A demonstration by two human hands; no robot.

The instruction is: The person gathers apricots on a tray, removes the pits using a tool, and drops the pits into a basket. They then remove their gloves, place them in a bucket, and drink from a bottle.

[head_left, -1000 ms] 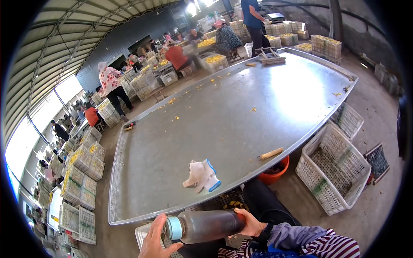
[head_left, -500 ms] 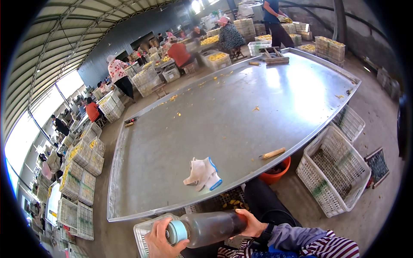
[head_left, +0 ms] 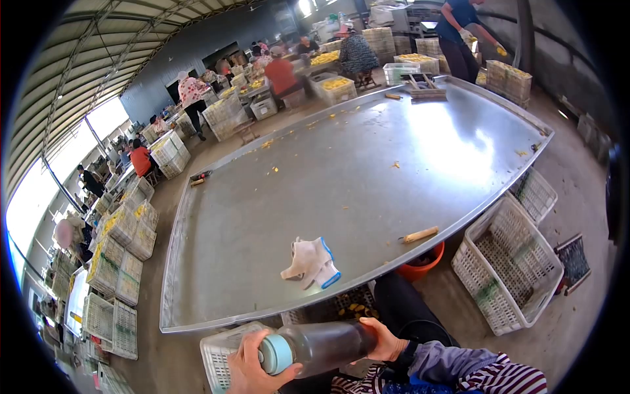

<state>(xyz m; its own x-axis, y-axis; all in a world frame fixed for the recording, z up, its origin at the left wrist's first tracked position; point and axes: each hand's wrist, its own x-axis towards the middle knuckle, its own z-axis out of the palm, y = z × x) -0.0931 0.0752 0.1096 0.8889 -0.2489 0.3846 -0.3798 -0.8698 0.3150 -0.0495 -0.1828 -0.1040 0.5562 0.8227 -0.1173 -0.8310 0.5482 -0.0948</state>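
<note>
A dark, see-through drink bottle (head_left: 328, 347) with a pale blue screw cap (head_left: 278, 353) lies sideways in front of me, below the table's near edge. My left hand (head_left: 249, 371) is wrapped round the cap, thumb along its lower side. At the other end, my right hand (head_left: 386, 341) grips the bottle's base. The cap is on the bottle. Beyond it, a white work glove (head_left: 307, 264) with blue trim lies crumpled on the metal table (head_left: 295, 210). A wooden-handled tool (head_left: 419, 234) rests near the table's right edge.
White plastic crates (head_left: 502, 269) stand at the right, beside a red bucket (head_left: 423, 262) partly under the table. Another crate (head_left: 213, 361) is at my left. A wooden stool-like frame (head_left: 426, 92) sits on the far corner. A co-worker (head_left: 459, 39) stands beyond.
My left hand and the cap have shifted slightly right; both hands keep hold of the bottle. At the back right, the co-worker has moved right, an arm stretched over the crates.
</note>
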